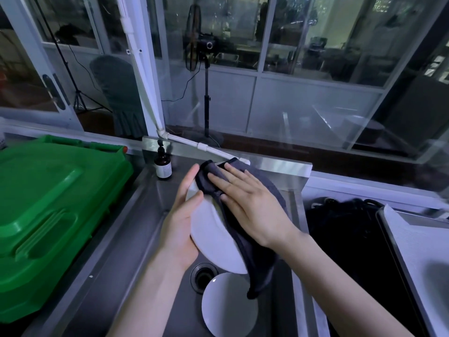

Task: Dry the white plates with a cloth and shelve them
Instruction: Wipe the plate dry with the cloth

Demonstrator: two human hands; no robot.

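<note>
Stainless steel sink [150, 215], my left hand [181, 222] gripping the rim of a tilted glossy white plate [211, 229] over it, my right hand [252, 205] spread flat pressing a soft dark cloth [257, 259] onto the plate, second plate [229, 305] beside the drain [202, 276]

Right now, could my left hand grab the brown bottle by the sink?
Probably not yet: the path to the brown bottle looks clear, but your left hand is holding the plate.

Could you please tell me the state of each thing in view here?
Held plate: tilted above the sink, gripped by the left hand.
Cloth: draped over it, pressed by the flat right hand.
Second plate: lying in the sink, untouched.
Brown bottle: upright.
Green lid: closed.
</note>
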